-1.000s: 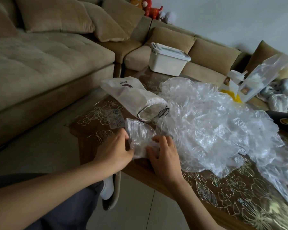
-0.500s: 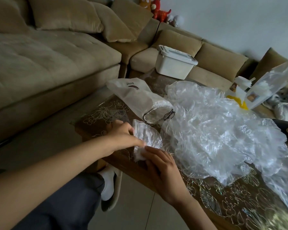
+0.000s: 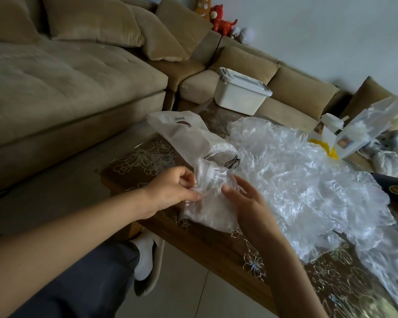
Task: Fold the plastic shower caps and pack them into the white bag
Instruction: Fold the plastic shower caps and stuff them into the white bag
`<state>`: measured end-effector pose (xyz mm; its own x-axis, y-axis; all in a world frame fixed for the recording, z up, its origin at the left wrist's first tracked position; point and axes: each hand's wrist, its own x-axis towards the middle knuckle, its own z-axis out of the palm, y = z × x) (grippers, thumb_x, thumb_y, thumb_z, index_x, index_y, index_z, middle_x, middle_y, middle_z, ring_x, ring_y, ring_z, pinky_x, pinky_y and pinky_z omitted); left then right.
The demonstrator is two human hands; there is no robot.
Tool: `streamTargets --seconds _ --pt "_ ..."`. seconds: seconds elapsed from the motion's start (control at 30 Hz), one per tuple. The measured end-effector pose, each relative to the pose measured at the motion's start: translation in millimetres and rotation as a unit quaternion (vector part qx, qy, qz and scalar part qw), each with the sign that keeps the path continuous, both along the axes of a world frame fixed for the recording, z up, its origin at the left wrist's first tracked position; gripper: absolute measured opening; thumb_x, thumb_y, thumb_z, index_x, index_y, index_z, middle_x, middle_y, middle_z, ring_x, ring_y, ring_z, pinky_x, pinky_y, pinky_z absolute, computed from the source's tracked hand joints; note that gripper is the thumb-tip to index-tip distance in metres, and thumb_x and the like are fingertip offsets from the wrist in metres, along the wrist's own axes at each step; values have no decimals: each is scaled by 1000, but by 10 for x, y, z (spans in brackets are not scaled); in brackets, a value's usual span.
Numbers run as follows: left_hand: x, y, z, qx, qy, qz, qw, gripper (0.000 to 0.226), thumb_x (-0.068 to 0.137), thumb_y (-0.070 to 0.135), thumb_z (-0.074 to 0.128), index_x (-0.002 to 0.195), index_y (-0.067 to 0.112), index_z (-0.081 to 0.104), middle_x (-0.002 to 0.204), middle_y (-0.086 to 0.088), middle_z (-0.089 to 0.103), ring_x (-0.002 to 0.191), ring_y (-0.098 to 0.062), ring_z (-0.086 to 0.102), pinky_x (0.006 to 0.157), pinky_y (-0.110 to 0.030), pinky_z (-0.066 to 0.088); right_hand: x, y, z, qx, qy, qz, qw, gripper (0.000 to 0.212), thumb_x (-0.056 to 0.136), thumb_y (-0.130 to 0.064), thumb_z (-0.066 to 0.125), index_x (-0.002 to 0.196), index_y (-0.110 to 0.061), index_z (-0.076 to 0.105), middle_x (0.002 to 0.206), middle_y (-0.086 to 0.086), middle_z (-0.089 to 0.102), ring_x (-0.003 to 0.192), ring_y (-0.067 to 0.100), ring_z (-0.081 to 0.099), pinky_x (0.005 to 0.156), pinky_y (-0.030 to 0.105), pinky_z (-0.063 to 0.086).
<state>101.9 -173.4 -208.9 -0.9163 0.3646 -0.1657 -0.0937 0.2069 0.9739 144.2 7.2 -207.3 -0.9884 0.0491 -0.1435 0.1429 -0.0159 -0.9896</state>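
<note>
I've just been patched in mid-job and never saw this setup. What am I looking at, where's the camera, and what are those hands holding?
No machine here: these are a person's two bare hands, filmed by one camera worn on their head, looking down. The left hand and right hand both pinch one crumpled clear shower cap above the table edge. Behind it lies the white bag, its mouth toward the hands. To the right spreads a big pile of loose caps. A white lidded box sits beyond the table.
</note>
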Motion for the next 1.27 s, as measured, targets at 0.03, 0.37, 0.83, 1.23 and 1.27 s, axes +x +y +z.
streamTargets --seconds 0.03,0.37,0.83,1.23,1.27 --pt "-15 -14 1 7 -10 -2 1000 28 77 3 73 98 11 55 92 -7 69 84 -16 65 68 -21 50 -36 28 42 -17 -10 34 999 57 73 -25 77 124 -11 54 118 15 64 102 31 65 87 46 54" --pt "27 -34 33 80 -85 -13 993 19 84 -1 62 100 8 59 87 -10 68 54 -18 62 45 -21 51 -123 -68 38 1 69 106 992 20 71 5 64 84 -5 74 87 16 72 74 24 69 63 28 56" --pt "63 -54 101 175 -251 -110 945 37 78 26 64 110 6 62 89 -10 69 77 -18 65 67 -30 56 -80 -79 -35 131 169 72 974 44 65 4 43 70 -22 77 110 4 67 109 19 60 91 36 51" --pt "93 0 104 96 -45 42 993 19 85 15 65 103 10 60 95 -5 63 70 -10 65 53 -20 54 -16 -121 111 35 19 99 994 28 83 -10 65 108 1 58 91 17 68 73 21 66 61 24 53" --pt "90 5 110 95 -37 50 994 15 85 16 65 99 12 60 91 -3 63 65 -7 64 52 -19 53 -24 -124 99 36 34 74 996 25 80 -6 64 104 0 60 91 19 68 75 24 67 64 26 54"
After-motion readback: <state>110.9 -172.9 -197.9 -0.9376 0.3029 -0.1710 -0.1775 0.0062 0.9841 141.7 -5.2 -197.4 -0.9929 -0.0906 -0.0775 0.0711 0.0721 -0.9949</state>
